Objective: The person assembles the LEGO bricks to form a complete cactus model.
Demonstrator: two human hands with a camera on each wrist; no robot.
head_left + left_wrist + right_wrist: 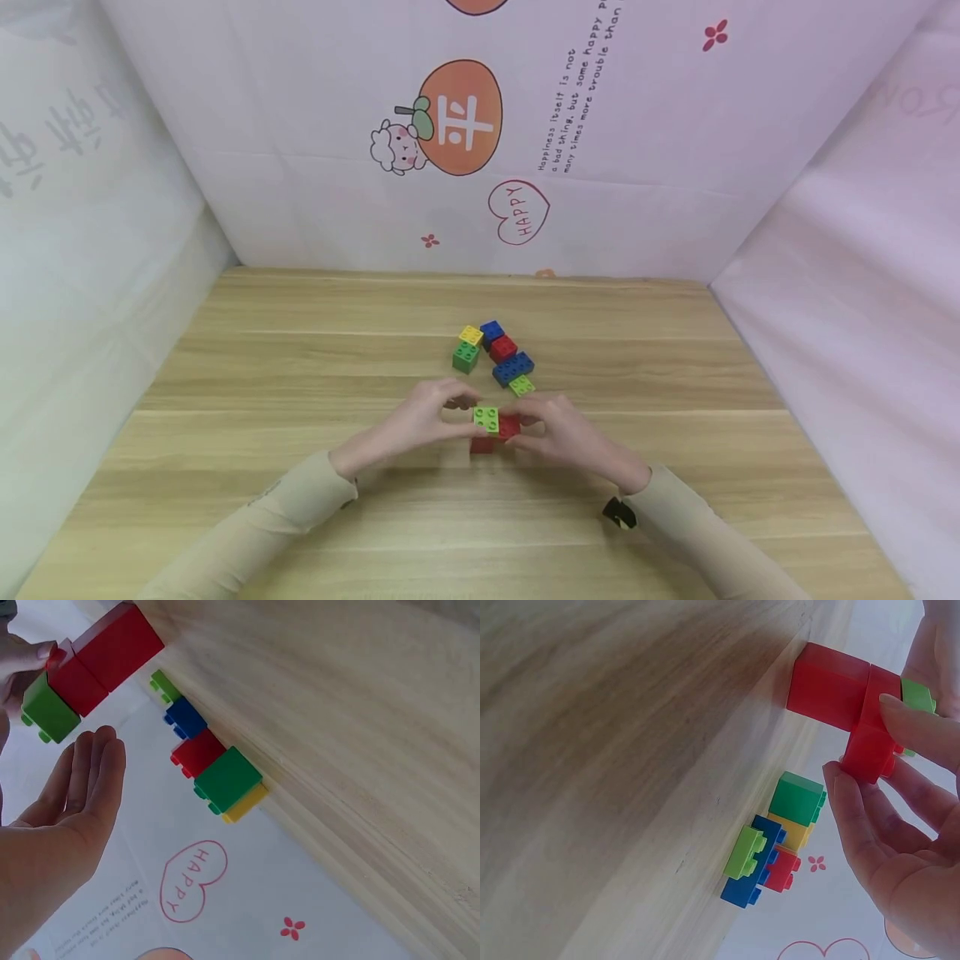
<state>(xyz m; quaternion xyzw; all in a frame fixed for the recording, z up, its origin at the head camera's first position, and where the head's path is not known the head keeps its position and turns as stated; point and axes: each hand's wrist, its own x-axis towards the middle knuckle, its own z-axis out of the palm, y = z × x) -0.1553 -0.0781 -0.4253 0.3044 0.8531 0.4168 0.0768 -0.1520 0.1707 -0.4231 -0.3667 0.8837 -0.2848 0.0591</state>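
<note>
A small stack has a red block (829, 686) at the bottom, a longer red brick (871, 742) across it and a light green brick (486, 418) on top at the left. My right hand (573, 437) pinches the overhanging right end of the longer red brick between thumb and fingers. Around the light green brick is my left hand (423, 421), its thumb right at the near side. In the left wrist view, the left fingers (94, 772) are extended, with a gap between their tips and the light green brick.
Behind the stack stand a green block (465, 358), a yellow brick (471, 335), a blue brick (492, 331), a red brick (504, 348), a long blue brick (513, 368) and another light green brick (522, 385). White printed cloth (637, 167) walls the wooden table (300, 333).
</note>
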